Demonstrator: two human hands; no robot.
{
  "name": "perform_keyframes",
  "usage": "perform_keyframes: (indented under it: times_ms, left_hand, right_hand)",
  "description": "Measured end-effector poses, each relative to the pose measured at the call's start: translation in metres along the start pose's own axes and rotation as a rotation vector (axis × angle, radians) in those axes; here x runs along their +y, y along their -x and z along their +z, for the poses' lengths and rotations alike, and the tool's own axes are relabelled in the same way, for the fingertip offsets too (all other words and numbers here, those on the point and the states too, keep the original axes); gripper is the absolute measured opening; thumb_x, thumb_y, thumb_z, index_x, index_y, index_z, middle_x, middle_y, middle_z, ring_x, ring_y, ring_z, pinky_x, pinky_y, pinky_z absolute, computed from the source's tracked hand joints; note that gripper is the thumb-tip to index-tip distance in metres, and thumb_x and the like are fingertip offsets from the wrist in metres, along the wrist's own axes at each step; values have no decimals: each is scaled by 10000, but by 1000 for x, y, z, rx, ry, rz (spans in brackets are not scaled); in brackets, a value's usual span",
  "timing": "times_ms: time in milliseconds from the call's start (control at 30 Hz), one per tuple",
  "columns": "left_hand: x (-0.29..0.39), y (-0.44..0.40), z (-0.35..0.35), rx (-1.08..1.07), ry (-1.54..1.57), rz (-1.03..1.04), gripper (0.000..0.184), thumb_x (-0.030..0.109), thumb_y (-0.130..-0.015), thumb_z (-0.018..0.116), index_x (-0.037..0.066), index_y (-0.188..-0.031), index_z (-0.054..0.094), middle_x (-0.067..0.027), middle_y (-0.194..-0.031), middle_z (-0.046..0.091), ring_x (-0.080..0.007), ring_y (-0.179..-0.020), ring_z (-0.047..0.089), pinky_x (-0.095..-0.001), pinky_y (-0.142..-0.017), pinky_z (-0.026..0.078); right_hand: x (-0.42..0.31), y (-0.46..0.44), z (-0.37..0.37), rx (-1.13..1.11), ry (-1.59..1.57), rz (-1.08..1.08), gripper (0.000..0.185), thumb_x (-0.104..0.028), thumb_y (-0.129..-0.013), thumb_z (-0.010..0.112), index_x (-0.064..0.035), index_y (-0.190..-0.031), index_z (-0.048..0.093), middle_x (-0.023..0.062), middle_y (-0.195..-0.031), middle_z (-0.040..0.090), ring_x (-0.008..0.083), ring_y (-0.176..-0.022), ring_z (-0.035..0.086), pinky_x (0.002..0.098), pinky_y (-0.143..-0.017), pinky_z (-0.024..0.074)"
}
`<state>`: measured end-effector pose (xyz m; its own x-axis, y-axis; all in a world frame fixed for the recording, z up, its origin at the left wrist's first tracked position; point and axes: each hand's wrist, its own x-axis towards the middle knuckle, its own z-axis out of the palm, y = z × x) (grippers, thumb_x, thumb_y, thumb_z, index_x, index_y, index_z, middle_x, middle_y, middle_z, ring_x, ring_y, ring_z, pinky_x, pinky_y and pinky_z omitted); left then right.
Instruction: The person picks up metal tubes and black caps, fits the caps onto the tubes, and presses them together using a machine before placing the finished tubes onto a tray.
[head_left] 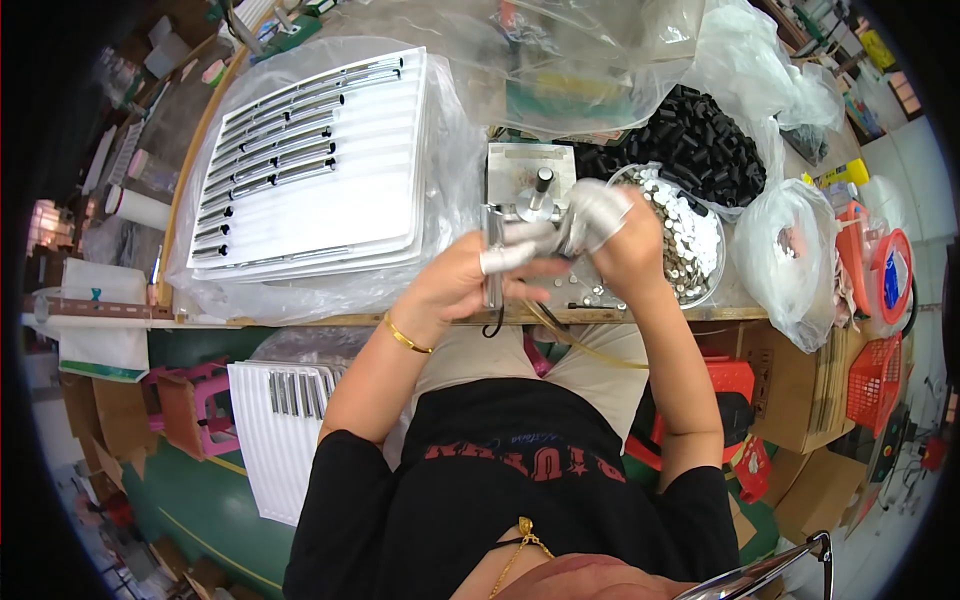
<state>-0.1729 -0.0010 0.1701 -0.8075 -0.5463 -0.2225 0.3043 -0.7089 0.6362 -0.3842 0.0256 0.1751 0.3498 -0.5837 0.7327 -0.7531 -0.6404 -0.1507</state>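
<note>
My left hand (470, 272), with white covers on some fingers, is closed around a shiny metal tube (492, 245) held upright at the bench edge. Close beside it, my right hand (620, 235) is blurred by motion, its fingertips also covered in white; what they hold, if anything, cannot be made out. Just behind both hands stands a small metal fixture (530, 175) with a black-topped post. To the right of my right hand is a clear tub (690, 235) of small silvery discs.
White trays (370, 170) with chrome tubes lie on the left. Black caps (705, 145) are heaped behind the tub. Plastic bags (790, 250) sit at the right. Another tray stack (275, 440) stands below the bench edge (400, 322). Small pieces (598, 292) lie near the front.
</note>
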Motion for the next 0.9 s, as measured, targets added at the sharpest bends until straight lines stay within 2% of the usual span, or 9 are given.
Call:
perform_keyframes:
  times_ms: [33, 67, 133, 333, 400, 467, 533, 667, 900]
  left_hand:
    - [0, -2, -6, 0, -1, -1, 494, 120, -895, 590, -59, -1316, 404, -160, -1246, 536, -264, -992, 624, -335, -744, 583]
    - [2, -6, -12, 108, -100, 80, 467, 130, -898, 584, -59, -1297, 431, -165, -1214, 559, -244, -967, 638, -305, -706, 579]
    - [2, -7, -14, 296, -203, 199, 414, 150, -892, 604, -48, -1242, 503, -130, -1041, 641, -146, -767, 651, -203, -525, 477]
    - [-4, -5, -17, 407, -299, 287, 337, 126, -877, 618, -38, -1167, 570, -41, -712, 622, -70, -518, 502, -185, -474, 380]
    - [-9, -6, -25, 418, -301, 306, 308, 100, -866, 625, -40, -1137, 583, -48, -790, 644, -70, -546, 532, -185, -459, 383]
    - [-12, -8, -25, 422, -305, 326, 279, 74, -855, 633, -43, -1106, 596, -56, -868, 666, -71, -574, 561, -184, -444, 386]
    - [-16, -13, -17, 589, -456, 443, 257, 109, -844, 661, -24, -1063, 640, -28, -645, 610, -45, -512, 487, -175, -455, 341]
    - [-21, -19, -19, 673, -530, 493, 241, 98, -827, 683, -17, -1037, 658, -18, -625, 603, -39, -508, 480, -172, -459, 341]
    - [-35, -33, -23, 629, -673, 609, 226, 43, -805, 693, 26, -1027, 650, 32, -642, 542, -24, -547, 445, -184, -529, 385]
  right_hand:
    - [4, 0, 3, 199, -16, 154, 299, -45, -664, 702, -76, -955, 641, 77, -961, 626, 204, -740, 588, 299, -614, 472]
    - [-5, 0, 15, 284, -434, 679, 263, -24, -686, 738, -64, -933, 657, 60, -917, 636, 180, -732, 577, 281, -627, 455]
    - [-1, -9, 22, 245, -399, 634, 257, -82, -715, 755, -46, -953, 663, 64, -881, 625, 177, -755, 569, 277, -650, 452]
    - [6, -19, 35, 136, -339, 577, 270, -123, -705, 754, -32, -944, 669, 114, -857, 618, 283, -809, 567, 359, -720, 463]
    - [7, -19, 34, 98, -357, 611, 275, -133, -701, 755, -29, -941, 670, 128, -858, 618, 310, -824, 563, 377, -739, 462]
    - [10, -16, 32, -15, -303, 598, 278, -114, -724, 754, -43, -977, 664, 79, -838, 572, 201, -773, 562, 314, -681, 454]
    - [16, 0, 47, -91, -187, 546, 295, -134, -724, 754, -49, -994, 669, 89, -813, 557, 241, -760, 561, 342, -675, 458]
    - [24, 3, 60, -63, -225, 772, 318, -179, -716, 752, -26, -985, 675, 134, -879, 582, 299, -825, 565, 364, -730, 463]
    - [39, -3, 79, -23, -342, 854, 358, -190, -716, 754, -50, -1035, 674, 115, -867, 565, 276, -844, 557, 345, -731, 454]
